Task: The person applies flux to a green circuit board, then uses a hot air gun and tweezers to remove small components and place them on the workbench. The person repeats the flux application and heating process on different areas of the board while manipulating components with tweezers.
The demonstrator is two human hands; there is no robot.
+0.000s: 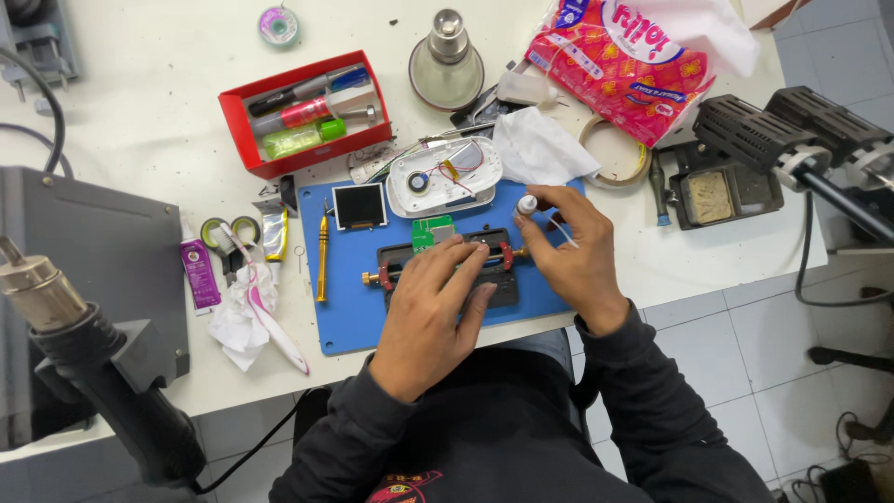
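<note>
My left hand [430, 310] lies flat on a black clamp holder [402, 265] with red knobs, on a blue work mat [349, 317]. A green circuit board [432, 232] sits at the holder's far edge. My right hand [573, 251] is closed around a small white bottle [527, 204], its cap pointing up just right of the holder. Behind it lies an opened white device shell [445, 177] with red and yellow wires. A small square screen [359, 206] rests on the mat's far left corner.
A red box [244, 130] of tubes stands at the back. A yellow-handled screwdriver [322, 259], toothbrush [270, 321], scissors [230, 237], purple tube [199, 273] and tissue lie left of the mat. Hot-air gun [84, 354] at near left. Tape roll [615, 154], sponge tray [712, 196], snack bag [629, 65] at right.
</note>
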